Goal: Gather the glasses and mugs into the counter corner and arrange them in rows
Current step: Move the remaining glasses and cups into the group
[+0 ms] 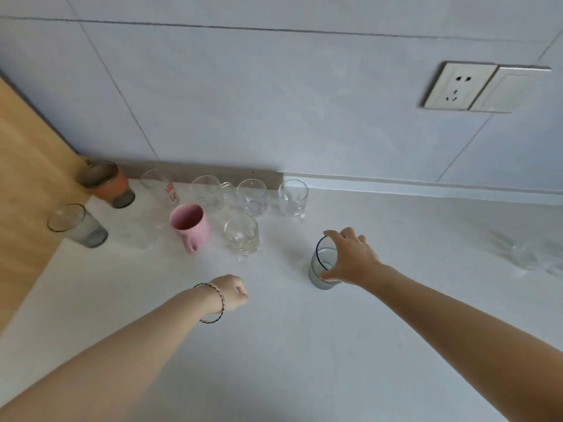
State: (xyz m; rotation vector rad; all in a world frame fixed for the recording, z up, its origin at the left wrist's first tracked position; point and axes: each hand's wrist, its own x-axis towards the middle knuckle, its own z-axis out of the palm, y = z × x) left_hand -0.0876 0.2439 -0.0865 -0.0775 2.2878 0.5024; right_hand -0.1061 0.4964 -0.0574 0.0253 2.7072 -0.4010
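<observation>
The right hand (350,257) grips a grey tumbler (323,264) by its rim, upright on the white counter (304,345), while the left hand (233,292), wearing bracelets (217,303), is curled into a fist holding nothing. Beyond them, towards the corner, stand a pink mug (189,225), several clear glasses (253,196) near the wall, an orange-banded glass (106,184) and another grey glass (79,225); more clear glassware (524,254) lies blurred far right.

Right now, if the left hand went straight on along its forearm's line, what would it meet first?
Probably the grey tumbler that the right hand grips; bare counter lies between it and the left hand. Depth is unclear, so it might pass just in front.
</observation>
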